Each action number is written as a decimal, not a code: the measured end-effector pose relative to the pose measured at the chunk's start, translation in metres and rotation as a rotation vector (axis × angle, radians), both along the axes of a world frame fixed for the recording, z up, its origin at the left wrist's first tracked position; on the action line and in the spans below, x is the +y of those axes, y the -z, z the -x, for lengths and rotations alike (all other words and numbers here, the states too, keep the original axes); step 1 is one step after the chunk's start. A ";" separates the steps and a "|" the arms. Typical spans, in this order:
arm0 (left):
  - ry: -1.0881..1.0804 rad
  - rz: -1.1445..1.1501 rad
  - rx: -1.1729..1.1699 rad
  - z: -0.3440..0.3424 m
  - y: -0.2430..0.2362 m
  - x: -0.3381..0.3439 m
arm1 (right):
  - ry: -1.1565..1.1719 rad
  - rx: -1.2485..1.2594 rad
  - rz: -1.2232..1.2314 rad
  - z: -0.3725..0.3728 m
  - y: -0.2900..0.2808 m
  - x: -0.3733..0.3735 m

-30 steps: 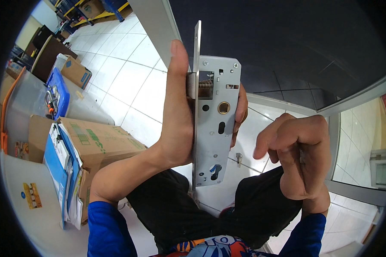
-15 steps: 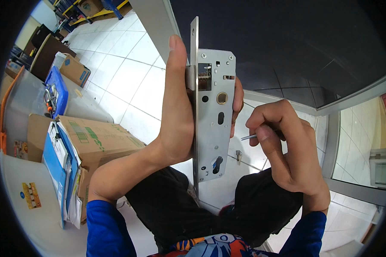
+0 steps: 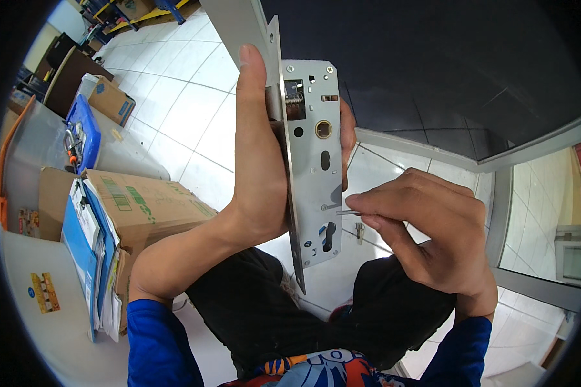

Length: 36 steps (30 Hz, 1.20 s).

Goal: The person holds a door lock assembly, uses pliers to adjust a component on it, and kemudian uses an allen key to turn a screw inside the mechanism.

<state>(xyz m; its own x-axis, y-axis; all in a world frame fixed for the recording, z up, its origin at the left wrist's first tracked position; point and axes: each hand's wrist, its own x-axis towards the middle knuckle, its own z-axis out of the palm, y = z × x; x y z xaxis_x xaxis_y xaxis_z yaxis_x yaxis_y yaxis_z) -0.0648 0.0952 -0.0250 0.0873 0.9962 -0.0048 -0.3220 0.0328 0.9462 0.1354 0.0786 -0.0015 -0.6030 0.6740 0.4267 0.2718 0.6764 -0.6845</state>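
A silver mortise lock [image 3: 313, 174] is held upright in front of me, tilted slightly, its long faceplate [image 3: 285, 161] on the left. My left hand [image 3: 261, 155] grips it from behind, thumb up along the faceplate and fingertips showing past the case's right edge. The case has a spring in an upper window, a brass-ringed hole and a keyhole-shaped cutout low down. In my right hand [image 3: 426, 222], thumb and forefinger pinch a thin metal pin [image 3: 348, 213]. Its tip points left, at the lower right edge of the case; whether it touches I cannot tell.
On the white tiled floor below lies a small metal piece [image 3: 359, 232]. To the left stand a cardboard box [image 3: 152, 206] with blue folders [image 3: 81, 248] and a blue tray [image 3: 84, 135] of tools. A dark glass panel [image 3: 419, 71] with a pale frame rises ahead.
The lock has shifted a little left and up and tilted. My right hand has turned and moved the pin left and slightly down, close to the lock case.
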 end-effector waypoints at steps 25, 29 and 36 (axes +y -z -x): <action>-0.087 -0.092 0.116 -0.005 -0.003 -0.004 | -0.004 -0.045 -0.164 0.003 0.008 0.002; -0.138 -0.118 0.146 -0.006 -0.007 -0.008 | 0.008 -0.054 -0.167 0.003 0.008 0.000; -0.147 -0.197 0.235 -0.004 -0.004 -0.007 | 0.024 -0.065 -0.288 0.004 0.014 -0.001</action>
<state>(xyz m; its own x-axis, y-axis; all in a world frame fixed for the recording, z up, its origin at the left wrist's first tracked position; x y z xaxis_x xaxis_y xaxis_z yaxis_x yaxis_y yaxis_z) -0.0610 0.0885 -0.0208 -0.0384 0.9817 0.1866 -0.0821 -0.1892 0.9785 0.1313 0.0774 -0.0155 -0.6208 0.5451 0.5634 0.3274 0.8333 -0.4455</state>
